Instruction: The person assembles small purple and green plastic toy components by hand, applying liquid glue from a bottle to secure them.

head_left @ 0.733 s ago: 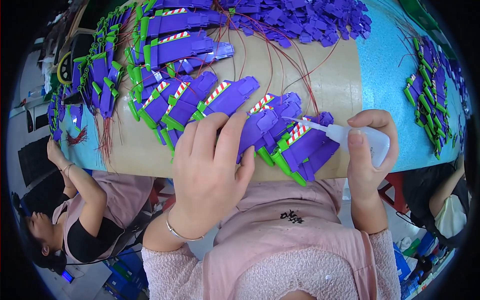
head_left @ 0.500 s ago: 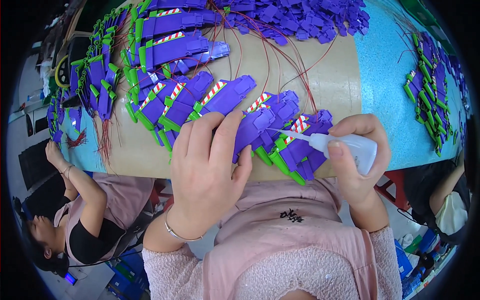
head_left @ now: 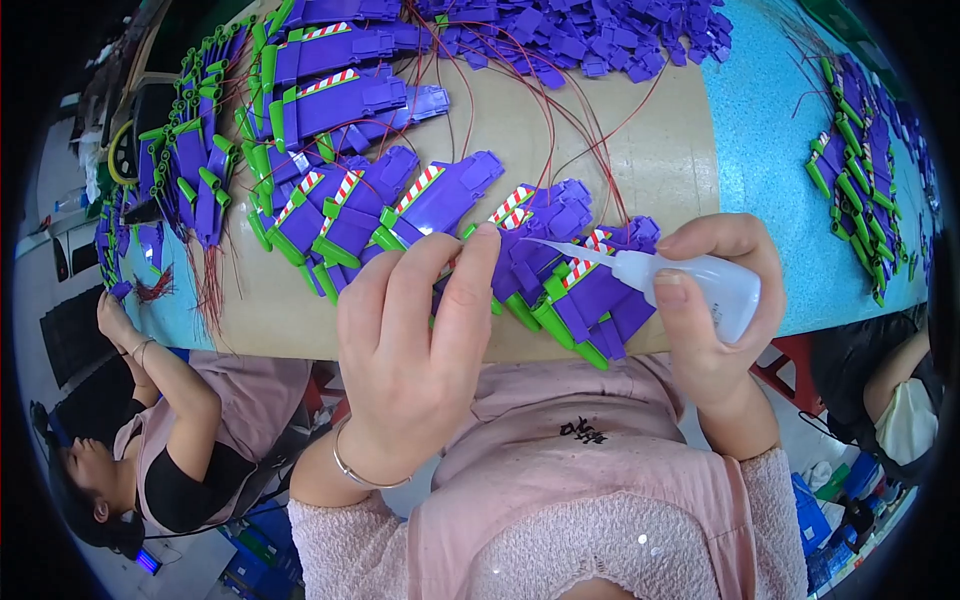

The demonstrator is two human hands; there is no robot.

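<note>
My right hand grips a small translucent squeeze bottle with a long thin nozzle, which points left over purple-and-green toy wings. Just left of the nozzle tip, my left hand has its fingers bent down and its thumb hidden. Bits of purple, green and red-and-white stripe show between those fingers. Whether they belong to a wing in the hand or to wings lying underneath is unclear. Another striped wing lies just beyond this hand, overlapping more wings to the left.
A heap of small purple pieces covers the far side of the table. Red wires trail from it across the wings. More wings are piled at right, others at left. A co-worker sits at left.
The purple wing end that stuck out beyond my left fingers no longer shows. The left thumb has gone out of sight under the hand. The bottle has shifted slightly left and up.
</note>
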